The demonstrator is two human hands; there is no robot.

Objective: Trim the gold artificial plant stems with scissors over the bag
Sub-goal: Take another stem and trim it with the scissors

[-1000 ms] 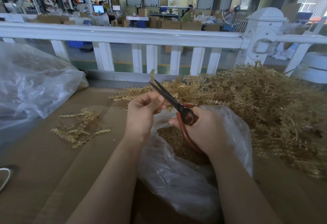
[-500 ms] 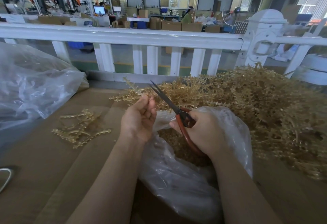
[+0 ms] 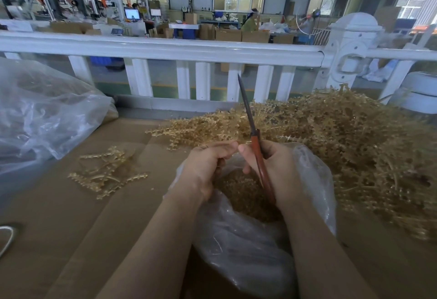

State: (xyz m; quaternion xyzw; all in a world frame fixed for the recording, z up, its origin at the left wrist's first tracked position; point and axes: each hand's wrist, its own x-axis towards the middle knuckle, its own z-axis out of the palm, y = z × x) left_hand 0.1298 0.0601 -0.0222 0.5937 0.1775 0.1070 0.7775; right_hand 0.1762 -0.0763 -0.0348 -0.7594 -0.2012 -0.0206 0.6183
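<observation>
My right hand grips red-handled scissors; the blades are closed and point up toward the railing. My left hand hovers beside it with curled fingers, fingertips almost touching my right thumb. No stem shows above that hand, and what it holds is hidden. Both hands are over the open clear plastic bag, which holds gold trimmings. A big heap of gold artificial plant stems lies right behind and to the right of the bag.
A few loose gold stems lie on the brown cardboard surface to the left. A large crumpled clear bag fills the far left. A white railing runs across the back edge.
The scissors have swung from slanting left to nearly upright and their blades have closed. My left hand has dropped lower over the bag, and the stem it held up is out of sight.
</observation>
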